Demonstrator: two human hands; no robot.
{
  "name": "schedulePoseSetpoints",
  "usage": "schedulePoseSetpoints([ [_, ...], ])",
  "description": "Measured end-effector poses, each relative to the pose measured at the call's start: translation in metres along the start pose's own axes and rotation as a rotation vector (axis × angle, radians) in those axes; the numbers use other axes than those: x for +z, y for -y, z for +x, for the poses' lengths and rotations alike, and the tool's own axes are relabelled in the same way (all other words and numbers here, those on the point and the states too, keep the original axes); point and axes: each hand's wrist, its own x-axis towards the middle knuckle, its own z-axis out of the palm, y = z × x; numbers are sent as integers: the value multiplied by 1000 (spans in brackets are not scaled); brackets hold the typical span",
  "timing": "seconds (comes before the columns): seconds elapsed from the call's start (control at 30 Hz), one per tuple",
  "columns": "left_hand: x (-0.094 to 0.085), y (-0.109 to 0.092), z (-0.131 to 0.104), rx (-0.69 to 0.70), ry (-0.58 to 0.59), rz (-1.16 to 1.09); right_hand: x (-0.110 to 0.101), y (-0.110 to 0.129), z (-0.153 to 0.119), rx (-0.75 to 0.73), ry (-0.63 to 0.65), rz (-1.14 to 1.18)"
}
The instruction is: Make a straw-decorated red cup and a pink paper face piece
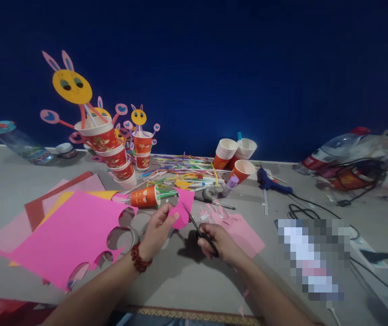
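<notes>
My left hand (pixel 160 226), with a red bead bracelet at the wrist, pinches a small hot-pink paper piece (pixel 181 216) over the middle of the table. Black-handled scissors (pixel 207 240) are in my right hand (pixel 216 242), my fingers round the handles. Their blades reach up and left to the paper piece, at its right side. A big hot-pink sheet (pixel 68 235) with round cut-outs along its right edge lies left of my hands. Light-pink paper (pixel 244 233) and thin scraps lie beyond my right hand.
Stacked red cups (pixel 112 158) with yellow rabbit faces stand back left. Colourful sticks (pixel 183 170) and a tipped cup (pixel 144 196) lie beyond my hands. A blue glue gun (pixel 273 182) with its cord and a plastic bottle (pixel 333 149) are at right.
</notes>
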Motion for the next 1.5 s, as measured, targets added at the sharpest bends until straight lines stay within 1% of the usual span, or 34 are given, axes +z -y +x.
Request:
schedulePoseSetpoints([
  [0.5, 2, -3, 1, 11, -18, -25, -1, -3, 0, -8, -10, 5],
  [0.73, 1, -2, 1, -15, -30, -64, 0, 0, -1, -1, -18, 4],
  [1.13, -1, 4, 2, 14, -15, -64, 2, -3, 1, -7, -29, -6],
  [1.33, -2, -1, 2, 67, 8, 20, 2, 0, 0, 16, -28, 0],
  [1.5, -3, -3, 4, 92, 83, 155, 2, -2, 1, 52, -10, 36],
])
